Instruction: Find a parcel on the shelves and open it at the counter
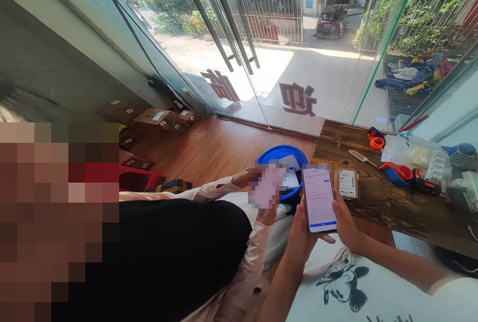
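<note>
A smartphone (320,202) with a lit, mostly white page and a blue bar at its bottom stands upright between my hands. My left hand (301,232) wraps its lower left edge. At the right edge my right hand (348,220) grips it too, thumb along the side and some fingers behind. Just beyond my right hand a small brown parcel (348,183) with a white printed label lies on the dark wooden table (336,145). Part of the parcel is hidden behind the phone and my hand.
Beside me on the left, a person's hands (267,215) hold a blurred pinkish object. Behind stands a blue bin (286,150) with papers inside. The table bears a knife (357,156), tape dispensers (398,172) and a label roll (436,165). Cardboard boxes (160,119) sit by the glass door.
</note>
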The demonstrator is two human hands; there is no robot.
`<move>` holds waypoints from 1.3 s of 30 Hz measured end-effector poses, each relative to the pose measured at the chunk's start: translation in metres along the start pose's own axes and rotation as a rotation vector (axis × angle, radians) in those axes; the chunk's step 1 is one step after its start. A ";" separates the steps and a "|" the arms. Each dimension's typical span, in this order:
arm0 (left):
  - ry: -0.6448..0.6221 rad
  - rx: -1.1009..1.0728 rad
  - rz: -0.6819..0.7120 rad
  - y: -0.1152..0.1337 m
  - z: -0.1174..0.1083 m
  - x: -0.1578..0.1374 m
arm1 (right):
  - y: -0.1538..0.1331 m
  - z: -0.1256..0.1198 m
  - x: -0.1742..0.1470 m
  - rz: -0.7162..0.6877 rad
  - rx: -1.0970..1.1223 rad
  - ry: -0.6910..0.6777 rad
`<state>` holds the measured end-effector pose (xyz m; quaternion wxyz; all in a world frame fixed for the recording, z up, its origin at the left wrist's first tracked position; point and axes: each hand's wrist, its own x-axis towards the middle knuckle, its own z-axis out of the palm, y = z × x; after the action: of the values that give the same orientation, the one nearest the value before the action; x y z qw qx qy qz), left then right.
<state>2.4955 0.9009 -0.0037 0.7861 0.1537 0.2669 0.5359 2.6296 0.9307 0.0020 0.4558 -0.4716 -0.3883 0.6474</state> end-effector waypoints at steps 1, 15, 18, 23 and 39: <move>0.003 -0.004 -0.004 0.000 0.000 0.000 | -0.001 0.001 0.000 0.002 0.001 0.000; -0.021 -0.041 -0.002 -0.004 -0.002 0.001 | -0.002 -0.001 -0.001 0.007 0.017 -0.034; -0.013 -0.058 -0.012 -0.007 -0.003 0.000 | -0.006 0.000 -0.003 0.010 0.013 -0.040; 0.000 -0.095 -0.011 -0.010 -0.007 -0.001 | -0.008 0.001 -0.005 -0.001 -0.013 -0.016; -0.050 -0.109 0.003 -0.011 -0.004 -0.003 | -0.008 -0.001 -0.008 -0.009 -0.031 -0.052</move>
<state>2.5010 0.8936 -0.0117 0.7988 0.1244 0.2175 0.5469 2.6336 0.9254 0.0111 0.4412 -0.4597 -0.4121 0.6513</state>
